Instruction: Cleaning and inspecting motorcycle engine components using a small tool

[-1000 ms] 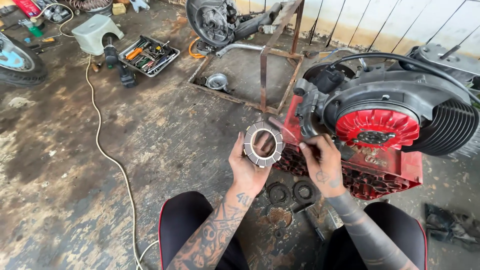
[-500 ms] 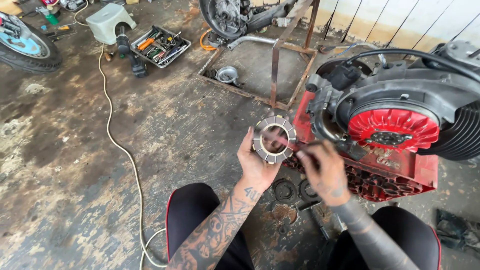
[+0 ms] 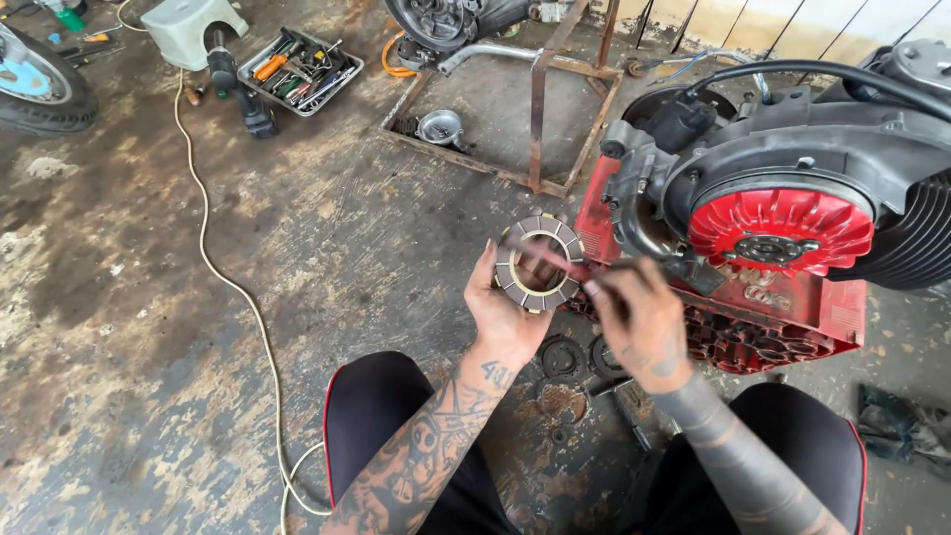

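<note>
My left hand [image 3: 507, 315] holds up a round clutch pack [image 3: 539, 264], a stack of ringed plates with a hollow middle. My right hand [image 3: 644, 322] grips a thin red-handled tool [image 3: 550, 258] whose tip pokes into the middle of the pack. Both hands hover over the oily floor in front of a scooter engine [image 3: 792, 188] with a red finned flywheel, which rests on a red crate [image 3: 783, 317]. Loose round plates and rings [image 3: 565, 359] lie on the floor under my hands.
A rusty metal frame [image 3: 540, 109] stands behind, with a small round part [image 3: 439, 127] inside it. A tray of hand tools [image 3: 300, 71], a power drill [image 3: 238, 84], a pale stool [image 3: 193, 28], a white cable [image 3: 213, 267] and a wheel [image 3: 40, 84] lie at left. A dark rag [image 3: 901, 421] lies at right.
The view has shifted slightly. My right hand has brought the thin tool across and into the middle of the clutch pack; earlier it was beside the pack.
</note>
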